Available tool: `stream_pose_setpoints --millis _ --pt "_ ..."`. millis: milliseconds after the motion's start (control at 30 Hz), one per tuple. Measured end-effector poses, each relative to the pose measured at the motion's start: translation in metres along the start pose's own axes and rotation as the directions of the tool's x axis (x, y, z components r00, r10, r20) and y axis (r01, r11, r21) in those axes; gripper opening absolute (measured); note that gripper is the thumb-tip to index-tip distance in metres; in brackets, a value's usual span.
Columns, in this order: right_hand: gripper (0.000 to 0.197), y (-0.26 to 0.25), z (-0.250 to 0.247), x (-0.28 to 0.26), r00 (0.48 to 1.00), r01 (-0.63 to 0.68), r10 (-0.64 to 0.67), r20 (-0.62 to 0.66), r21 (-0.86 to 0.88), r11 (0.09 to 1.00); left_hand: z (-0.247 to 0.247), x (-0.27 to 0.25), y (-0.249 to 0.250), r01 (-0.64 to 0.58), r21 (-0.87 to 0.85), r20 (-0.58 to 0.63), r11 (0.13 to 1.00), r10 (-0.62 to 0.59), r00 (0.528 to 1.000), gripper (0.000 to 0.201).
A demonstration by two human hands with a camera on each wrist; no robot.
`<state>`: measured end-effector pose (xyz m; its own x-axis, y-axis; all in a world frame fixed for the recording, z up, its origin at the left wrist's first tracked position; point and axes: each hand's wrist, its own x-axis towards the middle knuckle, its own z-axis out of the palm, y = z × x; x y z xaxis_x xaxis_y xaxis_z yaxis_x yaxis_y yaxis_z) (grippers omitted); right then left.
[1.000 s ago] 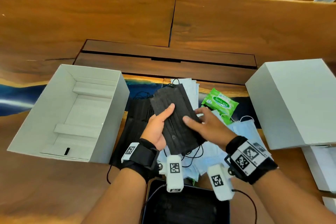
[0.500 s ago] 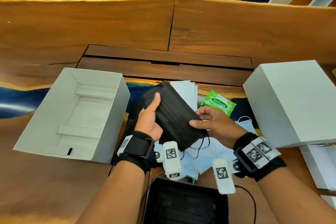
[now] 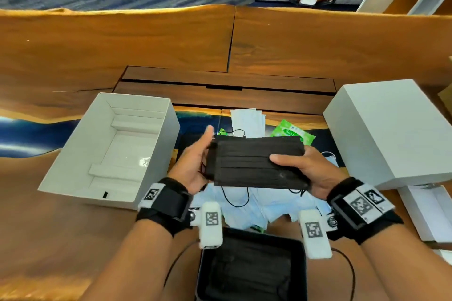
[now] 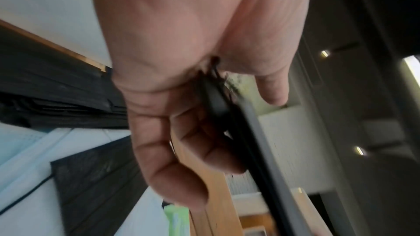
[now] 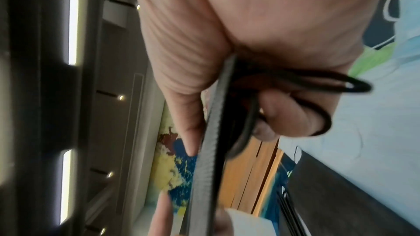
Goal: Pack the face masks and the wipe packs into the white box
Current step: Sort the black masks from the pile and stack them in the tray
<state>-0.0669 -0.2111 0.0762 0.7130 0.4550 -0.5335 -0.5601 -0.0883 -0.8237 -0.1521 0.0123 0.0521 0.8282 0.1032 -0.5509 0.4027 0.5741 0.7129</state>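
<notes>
Both hands hold a stack of black face masks level above the table, long side left to right. My left hand grips its left end, thumb up; the left wrist view shows the fingers curled under the stack's edge. My right hand pinches the right end, thumb on top; an ear loop hangs round its fingers. The open white box stands left of the hands, with only cardboard inserts inside. A green wipe pack lies behind the stack. Light blue masks are spread below it.
A closed white box stands at the right, with another open white box in front of it. A black tray with dark masks sits between my forearms. White folded masks lie behind the held stack.
The black stack has turned from a slanted, end-on pose to lying level across both hands. My left hand slid to its left end, my right hand to its right end.
</notes>
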Motion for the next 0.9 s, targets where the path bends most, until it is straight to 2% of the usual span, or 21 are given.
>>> stream_pose_setpoints --millis 100,200,267,367,467,533,600,667,767,833,900 --pt "0.024 0.003 0.019 -0.002 1.0 0.022 -0.022 -0.004 -0.059 0.998 0.024 -0.012 -0.006 0.032 0.195 -0.057 0.98 -0.021 0.998 0.054" --pt "0.026 0.005 0.019 -0.004 0.998 0.029 -0.028 -0.059 0.016 0.999 0.018 -0.017 -0.007 -0.011 0.149 -0.132 0.989 0.031 0.991 0.038" --pt "0.028 0.01 0.014 -0.007 0.995 0.033 -0.035 -0.095 -0.026 0.999 0.007 -0.019 -0.009 -0.04 0.164 -0.153 0.986 0.065 0.986 0.026" --pt "0.031 0.024 0.012 -0.017 0.993 0.042 -0.069 -0.092 -0.272 0.962 -0.001 -0.029 -0.018 -0.088 0.249 -0.105 0.965 0.117 0.988 0.019" --pt "0.043 0.035 -0.001 -0.033 0.998 0.036 -0.052 -0.022 -0.453 0.891 -0.015 -0.042 -0.029 -0.125 0.369 -0.01 0.921 0.139 0.99 0.036" --pt "0.046 0.042 -0.01 -0.045 1.0 0.032 -0.026 0.018 -0.561 0.827 -0.021 -0.052 -0.037 -0.101 0.449 0.047 0.888 0.09 0.995 0.038" --pt "0.036 0.053 -0.014 -0.056 0.999 0.019 0.013 0.048 -0.611 0.791 -0.021 -0.061 -0.046 -0.051 0.512 0.075 0.858 0.014 0.997 0.035" --pt "0.025 0.064 -0.015 -0.064 0.996 0.003 0.056 0.067 -0.661 0.751 -0.019 -0.068 -0.052 -0.008 0.645 0.095 0.764 -0.069 0.993 0.03" --pt "0.02 0.083 -0.017 -0.073 0.991 -0.02 0.114 0.071 -0.762 0.648 -0.018 -0.077 -0.062 0.02 0.882 0.085 0.471 -0.201 0.976 0.021" --pt "0.016 0.093 -0.016 -0.076 0.987 -0.02 0.142 0.073 -0.826 0.563 -0.02 -0.076 -0.072 0.018 0.94 0.068 0.34 -0.239 0.969 0.028" --pt "0.015 0.101 -0.013 -0.079 0.986 -0.027 0.158 0.053 -0.885 0.464 -0.021 -0.074 -0.081 0.006 0.971 0.051 0.239 -0.232 0.971 0.023"
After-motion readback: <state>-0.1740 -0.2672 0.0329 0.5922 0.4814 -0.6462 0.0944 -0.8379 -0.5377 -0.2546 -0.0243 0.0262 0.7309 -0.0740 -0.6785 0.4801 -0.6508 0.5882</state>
